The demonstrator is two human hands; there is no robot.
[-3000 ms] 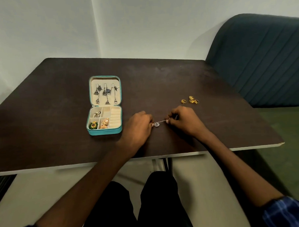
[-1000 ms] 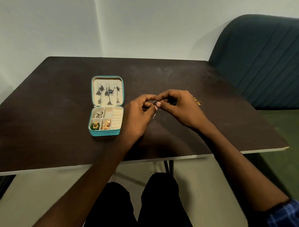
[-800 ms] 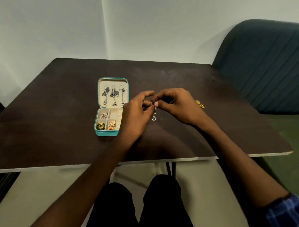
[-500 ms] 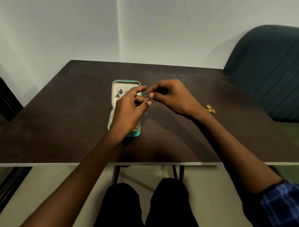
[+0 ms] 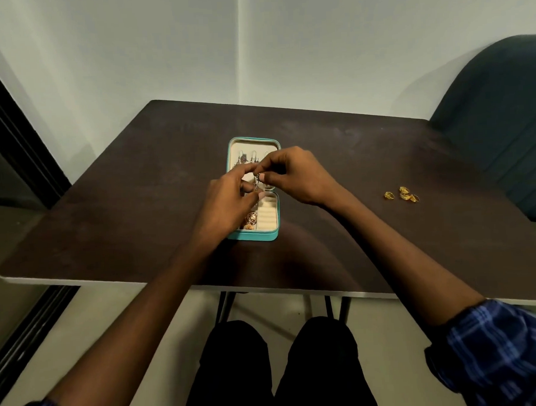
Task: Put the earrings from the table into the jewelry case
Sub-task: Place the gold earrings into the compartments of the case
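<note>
A teal jewelry case (image 5: 252,236) lies open in the middle of the dark table (image 5: 132,208), its lid laid back with silver earrings hung inside. Both hands hover over the case. My left hand (image 5: 228,204) and my right hand (image 5: 293,175) pinch a small silver earring (image 5: 256,182) between their fingertips, above the hinge of the case. Gold ornate earrings (image 5: 251,220) show in a lower compartment; the left compartments are hidden by my left hand. Several small gold earrings (image 5: 402,194) lie on the table to the right.
A dark teal upholstered chair (image 5: 499,116) stands at the table's right side. Pale walls close the far side. A dark door frame (image 5: 8,131) runs along the left. My knees sit under the near table edge.
Both hands lifted the silver earring off the table near the front and carried it left and back, over the open case. The view also swung left.
</note>
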